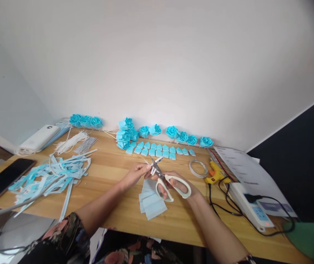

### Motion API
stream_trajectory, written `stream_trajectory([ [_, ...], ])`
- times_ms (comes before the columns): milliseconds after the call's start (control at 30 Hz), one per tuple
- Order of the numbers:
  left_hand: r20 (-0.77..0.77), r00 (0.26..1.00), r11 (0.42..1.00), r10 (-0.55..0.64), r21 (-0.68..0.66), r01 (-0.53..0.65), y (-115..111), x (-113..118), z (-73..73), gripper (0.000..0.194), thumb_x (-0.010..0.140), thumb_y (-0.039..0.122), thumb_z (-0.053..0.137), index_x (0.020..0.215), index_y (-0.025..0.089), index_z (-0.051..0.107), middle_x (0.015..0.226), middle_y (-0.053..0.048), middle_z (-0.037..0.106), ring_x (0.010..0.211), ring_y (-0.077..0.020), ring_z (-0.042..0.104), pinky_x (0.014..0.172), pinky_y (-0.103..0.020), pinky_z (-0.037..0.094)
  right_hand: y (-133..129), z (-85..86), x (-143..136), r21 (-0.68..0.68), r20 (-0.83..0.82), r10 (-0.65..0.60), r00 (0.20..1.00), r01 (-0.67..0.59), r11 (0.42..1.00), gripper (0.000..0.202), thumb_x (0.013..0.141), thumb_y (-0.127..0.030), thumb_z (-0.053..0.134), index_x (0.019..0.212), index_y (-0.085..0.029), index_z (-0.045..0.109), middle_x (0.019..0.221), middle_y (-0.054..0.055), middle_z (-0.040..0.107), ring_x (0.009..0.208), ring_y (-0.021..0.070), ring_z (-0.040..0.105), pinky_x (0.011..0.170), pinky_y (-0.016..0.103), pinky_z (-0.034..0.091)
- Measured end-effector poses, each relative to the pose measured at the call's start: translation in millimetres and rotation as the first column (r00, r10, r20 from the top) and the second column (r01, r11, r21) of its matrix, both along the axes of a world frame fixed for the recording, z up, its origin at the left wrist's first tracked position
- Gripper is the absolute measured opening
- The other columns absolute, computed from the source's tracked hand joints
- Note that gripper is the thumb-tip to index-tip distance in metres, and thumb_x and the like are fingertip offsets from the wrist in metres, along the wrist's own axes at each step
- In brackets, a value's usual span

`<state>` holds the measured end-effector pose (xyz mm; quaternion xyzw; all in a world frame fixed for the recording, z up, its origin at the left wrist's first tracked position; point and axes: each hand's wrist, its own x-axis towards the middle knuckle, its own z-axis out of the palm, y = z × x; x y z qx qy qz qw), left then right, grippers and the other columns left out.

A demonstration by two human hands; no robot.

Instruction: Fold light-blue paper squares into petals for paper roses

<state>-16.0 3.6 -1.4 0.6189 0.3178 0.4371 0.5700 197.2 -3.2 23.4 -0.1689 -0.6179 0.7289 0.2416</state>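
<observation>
Fingers of my right hand (pixel 170 178) pass through the cream handles of a pair of scissors (pixel 179 186), whose metal blades stand apart and point away to the left. My left hand (pixel 136 174) pinches a small white strip (pixel 153 170) beside the blades; its exact kind is hard to make out. Below the hands lie several pale blue fabric squares (pixel 154 206). Beyond them, small folded light-blue petal pieces (pixel 152 146) are set out in rows. Blue fabric roses (pixel 125 134) stand at the wall behind.
Blue and white strip scraps (pixel 49 176) heap at left, near a black phone (pixel 5 181), white cords (pixel 72 142) and a white power bank (pixel 39 137). At right are a tape roll (pixel 198 168), a yellow glue gun (pixel 216 173), a power strip (pixel 250 207) with cables and printed paper (pixel 250 172).
</observation>
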Motion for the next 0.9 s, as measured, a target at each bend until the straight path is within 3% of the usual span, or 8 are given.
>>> stream_trajectory([
  [300, 0.037, 0.999, 1.0, 0.016, 0.014, -0.017, -1, 0, -4.5, 0.051, 0.083, 0.055, 0.051, 0.053, 0.014, 0.049, 0.053, 0.0, 0.045, 0.055, -0.0114, 0.041, 0.057, -0.025, 0.029, 1, -8.4, 0, 0.007, -0.024, -0.004, 1.0, 0.004, 1.0, 0.064, 0.082, -0.063, 0.049, 0.116, -0.009, 0.058, 0.073, 0.005, 0.058, 0.055, 0.0141, 0.058, 0.047, 0.024, 0.044],
  [600, -0.019, 1.0, 1.0, 0.022, 0.008, -0.022, -5, 0, 5.2, 0.05, 0.085, 0.052, 0.049, 0.053, 0.014, 0.048, 0.055, 0.001, 0.042, 0.056, -0.0107, 0.039, 0.058, -0.025, 0.028, 0, -9.2, -5, -0.081, -0.076, -0.025, 0.997, 0.019, 0.997, 0.064, 0.08, -0.064, 0.053, 0.113, -0.009, 0.059, 0.066, 0.002, 0.056, 0.049, 0.0121, 0.053, 0.043, 0.023, 0.042],
  [900, 0.061, 0.998, 0.999, 0.0, 0.032, -0.002, -8, 0, 18.0, 0.035, 0.087, 0.04, 0.046, 0.069, 0.013, 0.06, 0.07, -0.004, 0.054, 0.073, -0.0178, 0.048, 0.074, -0.029, 0.036, 2, -18.4, -2, -0.109, -0.066, -0.096, 0.993, 0.089, 0.99, 0.062, 0.078, -0.065, 0.055, 0.11, -0.012, 0.061, 0.06, 0.0, 0.054, 0.042, 0.0089, 0.047, 0.038, 0.021, 0.038],
])
